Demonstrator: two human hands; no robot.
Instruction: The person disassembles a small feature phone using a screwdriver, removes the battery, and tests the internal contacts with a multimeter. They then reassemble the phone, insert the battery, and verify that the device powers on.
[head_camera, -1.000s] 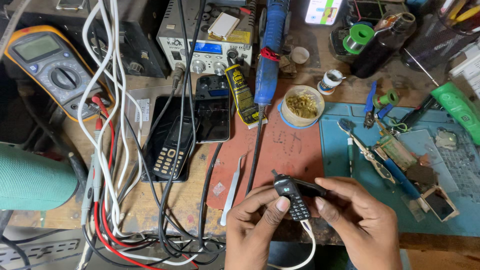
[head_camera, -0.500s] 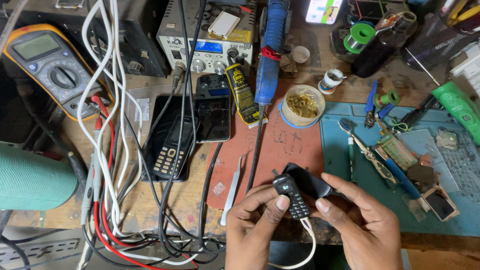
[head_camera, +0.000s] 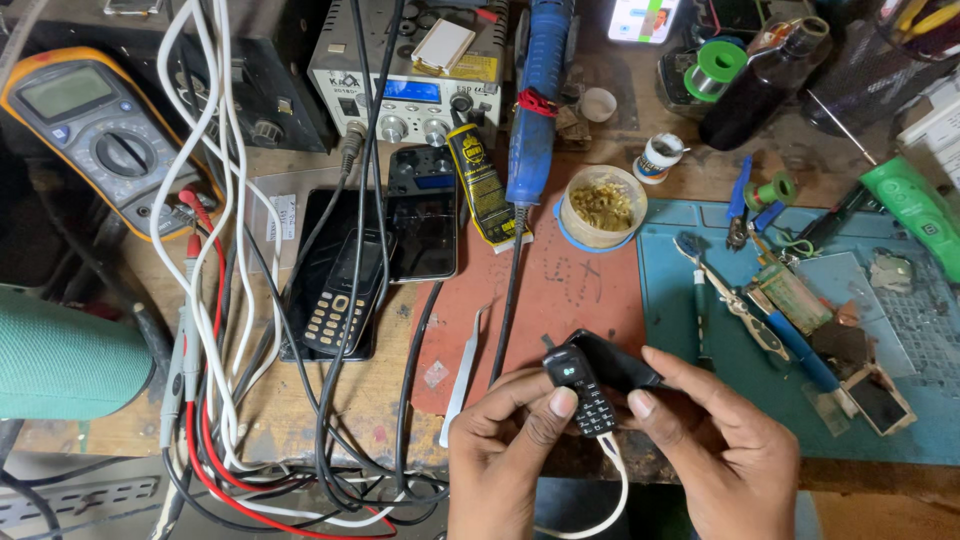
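The workbench (head_camera: 300, 420) carries, from largest to smallest: a teal cylinder (head_camera: 60, 365) at the left edge, a yellow multimeter (head_camera: 95, 130) in the far left corner, a bench power supply (head_camera: 420, 85) along the far edge, a blue mat (head_camera: 720, 400) toward the right edge and a red mat (head_camera: 570, 290) at the centre, a blue soldering iron (head_camera: 535, 110) lying across the far part of the red mat, a black keypad phone (head_camera: 345, 295) among the white cables (head_camera: 215, 250), a round tub of brass wool (head_camera: 600, 205), and steel tweezers (head_camera: 465, 360) near the front edge. At the front edge, both hands hold a small black keypad handset (head_camera: 580, 390). The left hand (head_camera: 505, 455) is closed on it, thumb pressed to the keypad. The right hand (head_camera: 715, 450) is clamped on a black rear cover (head_camera: 615, 360) that stands partly away from the handset. A white lead (head_camera: 610, 480) hangs beneath. For a clean result, support the body firmly with the thumb, move the cover evenly, and avoid straining the lead.
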